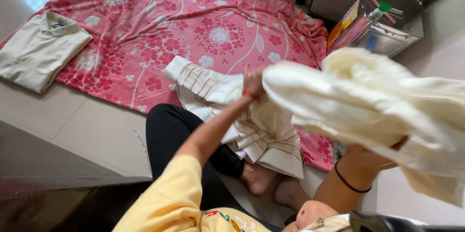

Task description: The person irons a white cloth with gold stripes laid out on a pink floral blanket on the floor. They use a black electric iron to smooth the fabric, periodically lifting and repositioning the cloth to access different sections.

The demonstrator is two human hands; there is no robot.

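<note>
Seated on the floor, I hold the cream cloth point(368, 101) lifted above my lap, my left hand point(253, 85) closed on its edge, my right hand point(382, 152) clamped beneath; spreading it over the red floral blanket point(160, 19) seems next.

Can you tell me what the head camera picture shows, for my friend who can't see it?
Both hands, left hand and right hand, lift a cream cloth above a pink flowered blanket on the floor. A folded cream shirt lies at the blanket's left edge.
</note>
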